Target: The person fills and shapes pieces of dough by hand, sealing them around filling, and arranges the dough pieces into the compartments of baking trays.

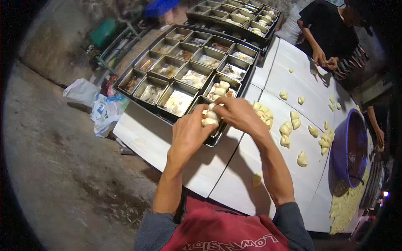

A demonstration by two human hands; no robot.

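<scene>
Both my hands are over the near corner tin [215, 141] of a rack of rectangular metal baking tins. Curled fingers of my left hand [189, 129] close round pale dough balls [210, 121] in that tin. From the other side, my right hand [239, 113] grips at the upper end of the same row, its fingertips partly hidden. One tin farther back holds more dough pieces [222, 88]. Right of my right hand, a cluster of dough pieces [263, 113] lies on the white tabletop [234, 184].
Greasy tins [178, 99] fill the rack; a second rack [234, 19] with dough stands behind. Loose dough lumps [295, 120] dot the table's right side, near a purple basin [341, 146] and a flattened dough sheet [347, 205]. Another person's hands [326, 60] work across the table. Plastic bags [104, 113] lie left.
</scene>
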